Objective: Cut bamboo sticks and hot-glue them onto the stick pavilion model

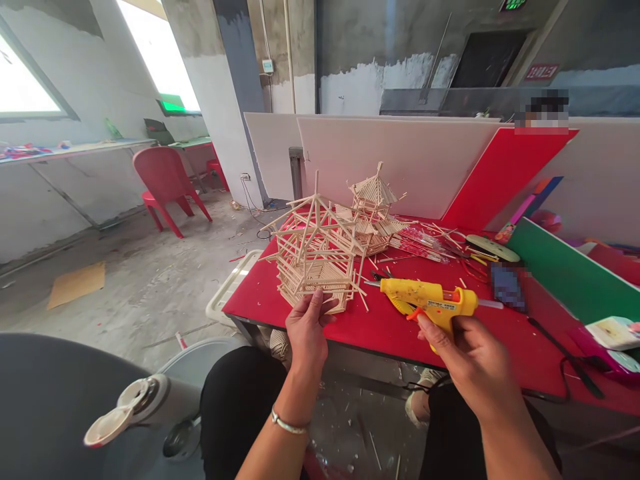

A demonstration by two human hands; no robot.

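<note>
A pavilion model [320, 250] built of thin wooden sticks stands near the table's front edge, its roof an open frame with an upright stick at the peak. My left hand [307, 327] is closed on the model's near lower edge, thumb on top; the fingertips are partly hidden. In my right hand [473, 353] is a yellow hot glue gun [425, 297] with an orange trigger and a clear glue stick protruding behind. Its metal nozzle points left, close to the model's right side. A second stick pavilion [376, 210], its roof covered with sticks, stands behind.
On the red table [360, 333], packs of sticks [425, 243], pliers [473, 267] and a phone-like blurred item [507, 285] lie to the right. A green board [565, 267] and white panels [395, 160] rise behind. A flask [170, 398] stands at lower left.
</note>
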